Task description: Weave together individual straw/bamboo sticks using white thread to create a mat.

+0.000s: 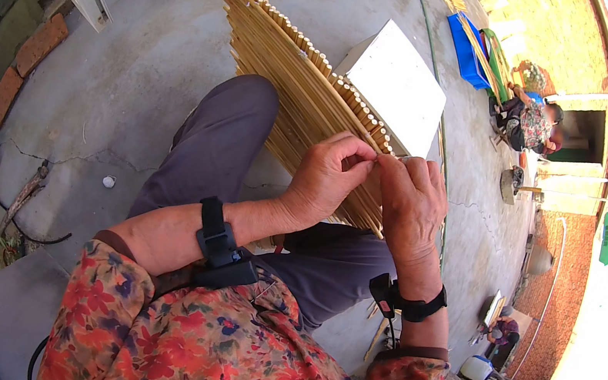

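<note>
A mat-like row of thin straw-coloured sticks (281, 51) slants over my lap, one edge showing many pale round cut ends. At its near right corner, my left hand (331, 174) is closed in a pinch, thumb against forefinger. Touching it there, my right hand (412, 205) has its fingers bent and pressed together. Whatever lies between the fingertips is too small to make out. Both wrists wear black straps, with a small black device on each. My knees, in dark grey trousers, are under and beside the sticks.
A white box-like block (404, 84) stands just beyond the sticks on the concrete floor. Bricks (41, 44) and a dry branch (18, 208) lie at the left. Far right, a person (532, 125) sits near a blue crate (467, 53); another person (506, 331) is lower down.
</note>
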`<state>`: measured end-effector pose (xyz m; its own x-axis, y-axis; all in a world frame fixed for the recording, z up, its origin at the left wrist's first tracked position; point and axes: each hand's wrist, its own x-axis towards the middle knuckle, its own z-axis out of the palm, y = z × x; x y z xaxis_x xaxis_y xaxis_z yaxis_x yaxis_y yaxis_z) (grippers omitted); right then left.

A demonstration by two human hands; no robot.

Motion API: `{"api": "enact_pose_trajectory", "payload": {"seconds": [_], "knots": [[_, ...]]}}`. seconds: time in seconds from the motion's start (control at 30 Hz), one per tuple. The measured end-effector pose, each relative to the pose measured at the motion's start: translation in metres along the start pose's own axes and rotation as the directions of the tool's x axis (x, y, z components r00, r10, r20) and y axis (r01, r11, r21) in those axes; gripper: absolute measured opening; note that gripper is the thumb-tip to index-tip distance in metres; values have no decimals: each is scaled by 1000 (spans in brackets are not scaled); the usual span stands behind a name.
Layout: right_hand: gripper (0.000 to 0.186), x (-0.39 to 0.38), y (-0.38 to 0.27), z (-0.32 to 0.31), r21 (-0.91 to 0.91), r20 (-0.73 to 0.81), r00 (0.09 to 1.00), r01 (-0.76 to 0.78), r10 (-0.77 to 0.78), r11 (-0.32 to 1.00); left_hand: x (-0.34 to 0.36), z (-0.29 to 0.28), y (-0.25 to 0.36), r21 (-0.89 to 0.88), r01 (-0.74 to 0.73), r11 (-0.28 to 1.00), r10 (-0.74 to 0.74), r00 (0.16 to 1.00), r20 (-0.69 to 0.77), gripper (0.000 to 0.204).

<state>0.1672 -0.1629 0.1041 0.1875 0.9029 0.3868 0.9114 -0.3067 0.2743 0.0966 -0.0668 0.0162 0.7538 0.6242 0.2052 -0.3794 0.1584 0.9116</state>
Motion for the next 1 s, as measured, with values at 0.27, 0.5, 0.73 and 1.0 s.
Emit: {"api": "enact_pose_trajectory", "payload": {"seconds": [0.27, 0.5, 0.73, 1.0], "knots": [[9, 16, 4, -4, 14, 171, 984, 53, -55, 998, 5, -7, 2, 209, -172, 963, 174, 985, 9, 10], [13, 31, 22, -8, 151, 215, 958, 159, -190, 976, 10, -10, 0, 312, -301, 901, 300, 952, 52, 10], [12, 34, 7, 2, 419, 198, 980, -65, -21, 906, 22, -29, 7, 266, -308, 913, 292, 951, 101, 10], [12, 33, 0, 6, 526, 222, 955, -287, 196, 801, 26, -36, 21, 315, -289, 904, 246, 954, 170, 9]]}}
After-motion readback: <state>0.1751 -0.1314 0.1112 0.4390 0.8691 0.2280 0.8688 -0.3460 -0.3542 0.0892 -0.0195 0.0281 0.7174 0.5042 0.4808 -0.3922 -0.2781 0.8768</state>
